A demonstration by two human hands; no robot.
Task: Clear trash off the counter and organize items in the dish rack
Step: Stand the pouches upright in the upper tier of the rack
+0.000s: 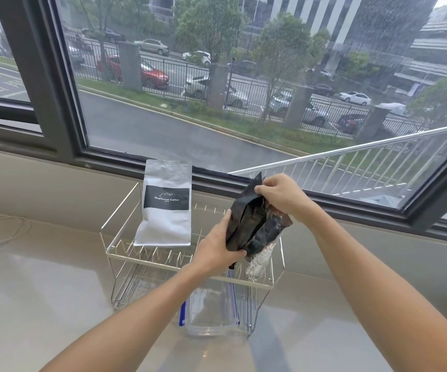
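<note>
Forearms reach in from the lower corners of the frame and meet just right of centre, over a wire dish rack (125,257) that stands on a pale, glossy counter (37,299). The left hand (218,248) grips the lower part of a crumpled black foil bag (254,224), thumb across the front and fingers curled round the bottom edge. The right hand (281,196) pinches the bag's top edge between thumb and fingers, with the remaining fingers curled against the bag's right side. The bag is held upright above the right half of the rack's upper tier; a silvery inner lining shows at its lower right.

Below the hands, in the rack's lower tier at lower centre, lies a clear plastic container (211,312) with blue strips along its sides.

Farther back, in the left half of the upper tier, a white coffee bag (167,208) with a black label stands upright, leaning back against the rack's rear rail. At the left edge of the frame a thin cord (7,226) loops across the counter.

Behind the counter a low beige wall rises to a dark-framed window (64,103) that fills the upper half of the frame. Through the rain-streaked glass, a metal handrail (351,149) slants up toward the right, and beyond it are a wet road, a railing fence, parked cars, trees and tall buildings.
</note>
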